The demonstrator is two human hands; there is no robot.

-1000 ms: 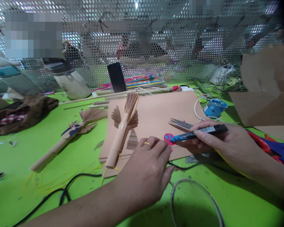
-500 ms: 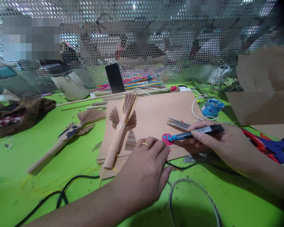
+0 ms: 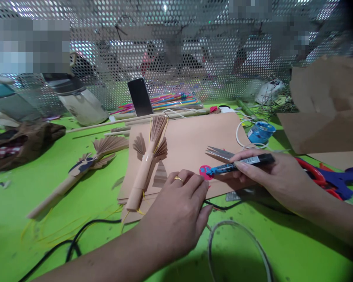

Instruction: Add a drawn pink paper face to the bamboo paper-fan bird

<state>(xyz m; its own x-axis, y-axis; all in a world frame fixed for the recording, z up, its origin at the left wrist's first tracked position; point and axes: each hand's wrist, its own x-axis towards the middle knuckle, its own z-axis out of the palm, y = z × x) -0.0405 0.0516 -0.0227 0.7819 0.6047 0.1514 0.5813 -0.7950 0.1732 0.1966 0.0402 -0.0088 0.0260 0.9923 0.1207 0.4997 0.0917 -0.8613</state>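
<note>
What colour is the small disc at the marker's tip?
The small disc is pinkish red with blue marks; best in the head view.

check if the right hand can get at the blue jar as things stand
Probably yes: the blue jar stands just beyond the right hand, with a white cord looping in front. That hand grips a marker, though, so it would likely need freeing first.
</note>
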